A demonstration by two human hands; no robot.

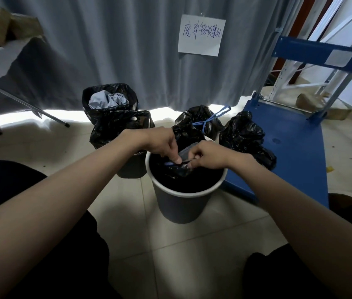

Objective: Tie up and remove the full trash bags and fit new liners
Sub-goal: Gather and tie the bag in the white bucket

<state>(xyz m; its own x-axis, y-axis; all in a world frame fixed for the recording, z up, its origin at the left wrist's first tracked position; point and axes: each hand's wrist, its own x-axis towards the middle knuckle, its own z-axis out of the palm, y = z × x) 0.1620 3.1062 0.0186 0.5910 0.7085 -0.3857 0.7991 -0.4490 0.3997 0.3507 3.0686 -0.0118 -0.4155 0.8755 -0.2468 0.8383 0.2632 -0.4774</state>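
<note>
While both arms reach over grey bin (pixel 181 203) on floor, left hand (pixel 162 145) and right hand (pixel 206 156) pinch black liner (pixel 178 168) bunched above bin mouth, blue drawstring (pixel 168 163) at left fingertips. Tied bags (pixel 194 124) behind bin; another bag (pixel 244 137) on blue cart (pixel 289 152). Open lined bin (pixel 110 100) rear left.

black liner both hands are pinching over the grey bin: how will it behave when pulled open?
The black liner, pinched by the left hand and right hand, looks thin and crumpled, so probably floppy and very light. Its glossy film may slip or cling shut. The grey bin looks empty, so it might shift if tugged.
</note>
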